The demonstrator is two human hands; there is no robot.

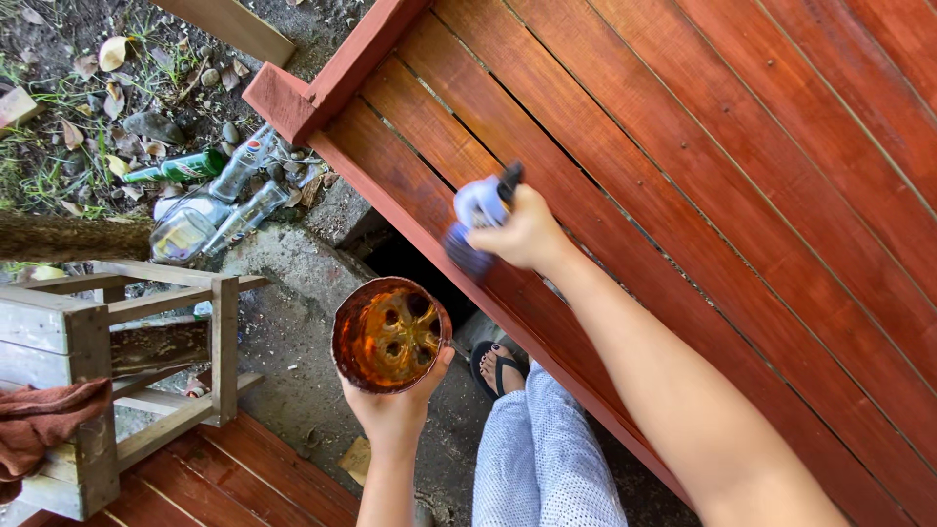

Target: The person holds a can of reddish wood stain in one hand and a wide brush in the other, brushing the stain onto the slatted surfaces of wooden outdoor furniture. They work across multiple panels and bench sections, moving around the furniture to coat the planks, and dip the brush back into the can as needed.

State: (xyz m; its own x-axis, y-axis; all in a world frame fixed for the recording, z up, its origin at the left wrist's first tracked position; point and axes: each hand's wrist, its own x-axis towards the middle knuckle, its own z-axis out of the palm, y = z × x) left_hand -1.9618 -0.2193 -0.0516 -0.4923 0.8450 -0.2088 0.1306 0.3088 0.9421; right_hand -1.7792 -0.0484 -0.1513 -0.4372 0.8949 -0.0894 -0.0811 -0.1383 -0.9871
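Observation:
My left hand holds up a round bowl with amber-brown stain pooled in it. My right hand grips a brush or applicator with a pale blue body and a dark handle. Its head presses against the red-brown stained wooden slats near their lower edge. The slatted panel runs diagonally across the right side. Below, my leg in blue-white patterned trousers and a foot in a dark sandal stand on the concrete.
Several empty glass bottles lie on the ground at upper left among dry leaves and stones. A weathered grey wooden crate with a brown cloth on it stands at left. More stained boards lie at the bottom.

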